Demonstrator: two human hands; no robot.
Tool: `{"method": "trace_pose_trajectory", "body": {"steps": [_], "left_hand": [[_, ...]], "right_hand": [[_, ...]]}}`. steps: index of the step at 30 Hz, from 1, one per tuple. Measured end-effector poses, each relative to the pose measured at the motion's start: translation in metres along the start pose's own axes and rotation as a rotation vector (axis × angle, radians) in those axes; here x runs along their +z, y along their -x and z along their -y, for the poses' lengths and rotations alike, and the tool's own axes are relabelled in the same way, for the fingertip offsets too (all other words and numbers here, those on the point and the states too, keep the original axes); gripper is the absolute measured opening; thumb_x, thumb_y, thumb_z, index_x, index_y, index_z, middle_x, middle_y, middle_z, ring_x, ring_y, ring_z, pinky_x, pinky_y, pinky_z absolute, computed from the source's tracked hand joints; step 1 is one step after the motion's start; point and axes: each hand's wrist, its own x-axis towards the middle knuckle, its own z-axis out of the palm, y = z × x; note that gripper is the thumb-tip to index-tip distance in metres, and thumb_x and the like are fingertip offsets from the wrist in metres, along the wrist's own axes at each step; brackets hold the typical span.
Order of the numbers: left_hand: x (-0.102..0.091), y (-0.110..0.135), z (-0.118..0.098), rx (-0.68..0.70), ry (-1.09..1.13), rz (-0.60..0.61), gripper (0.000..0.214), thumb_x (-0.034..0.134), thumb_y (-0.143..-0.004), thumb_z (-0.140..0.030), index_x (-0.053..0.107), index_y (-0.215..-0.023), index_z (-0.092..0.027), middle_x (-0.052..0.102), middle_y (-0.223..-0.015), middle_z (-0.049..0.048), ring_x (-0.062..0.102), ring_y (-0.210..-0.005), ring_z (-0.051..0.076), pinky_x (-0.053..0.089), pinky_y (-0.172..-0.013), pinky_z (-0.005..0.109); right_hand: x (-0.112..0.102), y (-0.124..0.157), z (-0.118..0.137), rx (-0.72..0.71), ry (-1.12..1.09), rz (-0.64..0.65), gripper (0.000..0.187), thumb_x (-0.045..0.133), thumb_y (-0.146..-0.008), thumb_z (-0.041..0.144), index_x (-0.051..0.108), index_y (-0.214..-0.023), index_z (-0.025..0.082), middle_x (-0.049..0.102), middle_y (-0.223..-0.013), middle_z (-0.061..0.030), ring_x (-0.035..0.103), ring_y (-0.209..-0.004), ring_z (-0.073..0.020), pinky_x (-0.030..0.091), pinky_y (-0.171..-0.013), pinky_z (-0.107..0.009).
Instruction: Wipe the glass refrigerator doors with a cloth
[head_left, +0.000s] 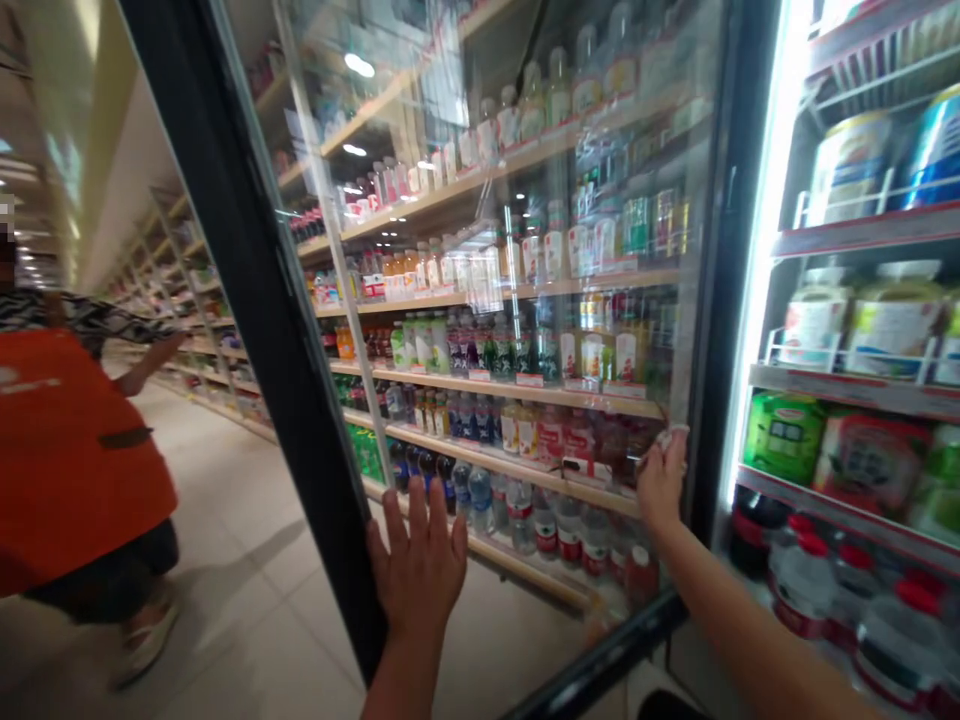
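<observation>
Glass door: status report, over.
Left hand on open glass door, fingers spread. Right hand at glass, holding something pale, unclear what. Orange-aproned person off left.

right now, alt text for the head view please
Left hand spread against an open, black-framed glass cooler door; right hand holding a small whitish item near its right edge. White-lit drink shelves at right, an orange-aproned person at left.

Long shelves (637, 404) of bottled drinks (480, 492) show a shop.

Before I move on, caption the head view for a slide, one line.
Left hand and right hand at an open glass door, lit drink shelves to its right.
</observation>
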Motion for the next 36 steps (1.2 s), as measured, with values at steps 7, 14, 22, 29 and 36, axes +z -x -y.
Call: {"method": "trace_pose_trajectory", "body": {"steps": [7, 14, 22, 29, 36], "left_hand": [[0.006, 0.004, 0.004, 0.02, -0.017, -0.028, 0.076, 0.064, -0.089, -0.029, 0.028, -0.155, -0.022, 0.037, -0.157, 0.0139, 0.016, -0.151, 0.034, 0.019, -0.122, 0.059], [0.006, 0.005, 0.003, 0.001, 0.0, -0.009, 0.077, 0.064, -0.089, -0.03, 0.025, -0.156, -0.022, 0.037, -0.157, 0.0122, 0.012, -0.153, 0.031, 0.015, -0.124, 0.056], [0.006, 0.005, 0.004, 0.02, -0.018, -0.019, 0.08, 0.067, -0.087, -0.029, 0.026, -0.155, -0.017, 0.034, -0.158, 0.0145, 0.008, -0.153, 0.028, 0.009, -0.126, 0.049], [0.005, 0.004, 0.004, 0.02, 0.023, -0.03, 0.08, 0.068, -0.087, -0.028, 0.026, -0.155, -0.021, 0.031, -0.16, 0.0121, 0.01, -0.153, 0.03, 0.012, -0.125, 0.052], [0.007, 0.0, 0.003, 0.055, -0.104, -0.051, 0.079, 0.07, -0.086, -0.031, 0.032, -0.152, -0.012, 0.04, -0.154, 0.0167, 0.014, -0.152, 0.031, 0.015, -0.125, 0.05]], "right_hand": [[0.026, 0.053, 0.097, -0.504, 0.066, 0.425, 0.068, 0.036, -0.098, 0.014, 0.012, -0.16, 0.03, 0.032, -0.162, -0.0075, 0.012, -0.154, -0.0264, 0.021, -0.122, -0.059], [0.022, 0.004, 0.074, -0.109, -0.018, 0.109, 0.063, 0.034, -0.1, 0.019, 0.015, -0.159, 0.033, 0.018, -0.166, -0.0049, 0.017, -0.153, -0.0278, 0.02, -0.119, -0.066], [0.03, 0.03, 0.092, -0.409, 0.028, 0.343, 0.069, 0.036, -0.098, 0.012, 0.015, -0.159, 0.035, 0.024, -0.165, -0.0031, 0.014, -0.154, -0.0264, 0.02, -0.121, -0.063], [0.031, 0.016, 0.082, -0.095, 0.005, 0.046, 0.064, 0.033, -0.1, 0.017, 0.012, -0.16, 0.029, 0.016, -0.167, -0.0073, 0.013, -0.154, -0.0285, 0.017, -0.12, -0.067], [0.03, 0.022, 0.085, -0.307, -0.007, 0.207, 0.066, 0.036, -0.098, 0.012, 0.018, -0.159, 0.033, 0.023, -0.165, -0.0036, 0.015, -0.154, -0.0244, 0.017, -0.122, -0.061]]}}
